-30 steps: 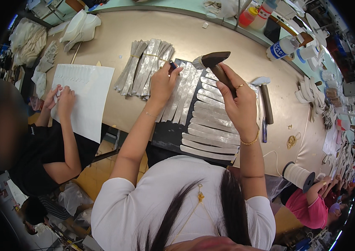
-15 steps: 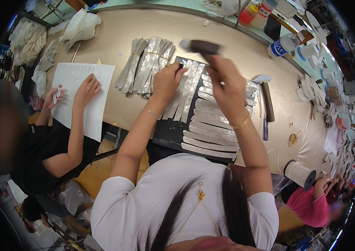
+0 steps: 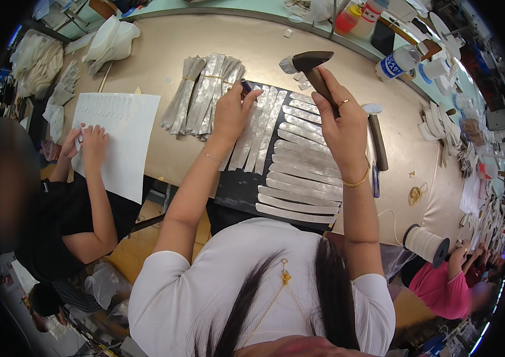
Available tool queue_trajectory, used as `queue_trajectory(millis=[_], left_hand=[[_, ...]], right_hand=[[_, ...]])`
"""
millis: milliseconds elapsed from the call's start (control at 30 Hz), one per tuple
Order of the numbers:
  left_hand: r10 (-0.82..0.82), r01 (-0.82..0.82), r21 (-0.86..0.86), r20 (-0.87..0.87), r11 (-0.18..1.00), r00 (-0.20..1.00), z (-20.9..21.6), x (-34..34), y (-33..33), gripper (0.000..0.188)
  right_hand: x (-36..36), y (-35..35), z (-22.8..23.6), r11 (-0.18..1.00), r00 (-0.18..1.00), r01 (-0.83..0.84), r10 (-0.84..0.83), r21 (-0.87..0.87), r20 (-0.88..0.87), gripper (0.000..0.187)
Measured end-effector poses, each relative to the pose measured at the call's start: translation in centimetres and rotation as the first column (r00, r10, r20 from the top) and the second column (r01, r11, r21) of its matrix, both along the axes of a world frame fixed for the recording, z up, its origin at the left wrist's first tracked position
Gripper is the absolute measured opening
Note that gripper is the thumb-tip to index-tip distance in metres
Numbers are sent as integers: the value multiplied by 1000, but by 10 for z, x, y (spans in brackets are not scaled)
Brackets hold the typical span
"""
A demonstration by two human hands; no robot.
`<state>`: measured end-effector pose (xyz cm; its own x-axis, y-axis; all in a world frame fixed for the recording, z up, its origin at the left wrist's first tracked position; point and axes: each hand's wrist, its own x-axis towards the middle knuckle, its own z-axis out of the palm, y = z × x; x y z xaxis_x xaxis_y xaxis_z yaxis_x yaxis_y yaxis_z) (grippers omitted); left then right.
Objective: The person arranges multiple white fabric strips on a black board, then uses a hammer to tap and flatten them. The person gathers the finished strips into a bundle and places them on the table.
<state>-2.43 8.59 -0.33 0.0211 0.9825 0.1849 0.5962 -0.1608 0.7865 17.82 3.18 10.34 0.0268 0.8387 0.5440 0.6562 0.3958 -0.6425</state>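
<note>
My left hand (image 3: 233, 112) is closed around a short, dark blue punch (image 3: 246, 87), upright over the upper ends of the silvery-grey strips. My right hand (image 3: 346, 122) grips a hammer (image 3: 320, 88) by its brown wooden handle, its head raised clear of the punch, up and to the right. Under my hands lies a black board (image 3: 237, 189). Several long strips (image 3: 263, 128) lie lengthwise on its left part, and a column of crosswise strips (image 3: 303, 172) covers its right part. The punch's lower tip is hidden by my fingers.
Banded strip bundles (image 3: 205, 98) lie beyond my left hand. A second hammer (image 3: 377, 143), a blue pen (image 3: 376, 180) and a cord spool (image 3: 426, 244) sit to the right. At left, a co-worker's hands (image 3: 93, 146) are over a white sheet (image 3: 122, 160). Bottles (image 3: 401, 61) stand at the back right.
The hammer has moved up and slightly right, from a blur to a clear view. My left hand has shifted slightly left with the punch. The co-worker's hands have come together.
</note>
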Motion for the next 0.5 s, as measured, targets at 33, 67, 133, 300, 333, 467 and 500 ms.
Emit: queue_trajectory(millis=[33,67,133,300,333,467,500], left_hand=[[-31,30,26,40,999,999,3,1,-1,24],[-34,33,37,28,999,999,0,2,0,24],[-39,38,59,3,998,999,-9,6,5,23],[-37,37,39,-13,999,999,-11,7,6,23],[-37,38,39,-31,999,999,-10,7,6,23],[-38,40,38,-54,998,998,-11,8,5,22],[-37,39,34,-59,999,998,-11,9,5,22]], right_hand=[[0,-1,0,1000,1000,-3,3,-5,-5,40],[0,-3,0,1000,1000,-5,5,-11,-11,39],[0,-6,1,999,1000,-2,1,-33,-23,39],[4,-7,-1,1000,1000,0,0,7,-18,39],[4,-8,0,1000,1000,5,-5,-5,-25,39],[5,-10,2,999,999,6,-7,-48,-33,39],[5,-10,2,999,999,4,-6,-49,-38,39]])
